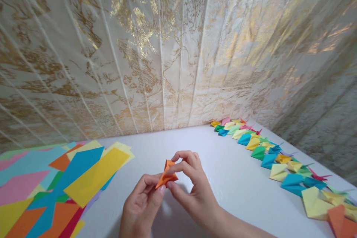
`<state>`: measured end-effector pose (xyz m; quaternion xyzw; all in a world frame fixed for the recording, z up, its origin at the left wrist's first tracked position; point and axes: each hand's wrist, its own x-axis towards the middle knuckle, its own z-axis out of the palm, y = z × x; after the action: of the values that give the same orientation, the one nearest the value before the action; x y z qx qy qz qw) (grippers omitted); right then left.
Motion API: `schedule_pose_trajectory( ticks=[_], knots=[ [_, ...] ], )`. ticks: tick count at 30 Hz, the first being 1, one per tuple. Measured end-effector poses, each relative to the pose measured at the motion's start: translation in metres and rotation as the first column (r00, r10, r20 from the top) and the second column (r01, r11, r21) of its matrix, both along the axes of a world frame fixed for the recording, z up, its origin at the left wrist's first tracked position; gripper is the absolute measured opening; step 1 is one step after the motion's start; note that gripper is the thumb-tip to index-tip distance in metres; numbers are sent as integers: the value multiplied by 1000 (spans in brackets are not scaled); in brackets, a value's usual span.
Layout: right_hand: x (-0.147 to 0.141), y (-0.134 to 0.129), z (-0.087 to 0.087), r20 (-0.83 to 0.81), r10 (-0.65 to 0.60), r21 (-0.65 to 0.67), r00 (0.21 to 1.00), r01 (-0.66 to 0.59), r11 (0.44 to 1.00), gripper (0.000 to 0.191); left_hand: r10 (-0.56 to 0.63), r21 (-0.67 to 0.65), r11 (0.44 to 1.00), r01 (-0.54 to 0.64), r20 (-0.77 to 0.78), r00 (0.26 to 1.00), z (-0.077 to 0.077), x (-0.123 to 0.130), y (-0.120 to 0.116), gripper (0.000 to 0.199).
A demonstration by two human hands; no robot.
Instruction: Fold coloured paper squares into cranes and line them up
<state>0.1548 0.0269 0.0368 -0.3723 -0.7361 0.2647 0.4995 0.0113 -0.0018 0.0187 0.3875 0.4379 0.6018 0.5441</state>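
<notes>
Between my two hands is a small orange folded paper piece [169,166], held a little above the white table. My left hand [143,199] pinches its lower left tip between thumb and index finger. On the piece's right side, the fingers of my right hand [195,182] grip it, with the thumb at the lower corner and a fingertip pressed against the upper face. The paper has sharp creases and a pointed lower end. Some of its folds are hidden behind my fingers.
Loose colored paper sheets [96,176] lie in an overlapping pile at the left. Along the right edge of the white table [231,182] run rows of folded paper cranes [269,160] in many colors. A white and gold patterned curtain [156,55] hangs behind the table.
</notes>
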Motion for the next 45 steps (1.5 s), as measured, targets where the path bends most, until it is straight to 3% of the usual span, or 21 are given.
schedule_pose_trajectory(
  ticks=[5,11,19,32,38,45],
  knots=[
    [2,1,6,43,35,50,998,-37,998,26,-9,1,1000,9,4,1000,-1,-1,0,32],
    [3,2,5,50,69,23,996,-70,997,13,-10,0,1000,10,4,1000,4,0,-1,33],
    [2,1,7,63,108,16,992,-110,994,14,-4,-13,1000,3,-7,1000,11,2,-1,36],
    [-1,-1,4,10,145,4,989,-145,989,15,-61,60,996,66,-75,995,-2,-7,5,31],
    [-1,-4,4,80,157,104,984,-165,981,13,-22,33,999,26,-112,993,-4,-8,3,27],
    [-1,-6,3,77,154,144,985,-164,976,12,68,39,997,-62,-154,986,5,-1,0,27]
  ],
)
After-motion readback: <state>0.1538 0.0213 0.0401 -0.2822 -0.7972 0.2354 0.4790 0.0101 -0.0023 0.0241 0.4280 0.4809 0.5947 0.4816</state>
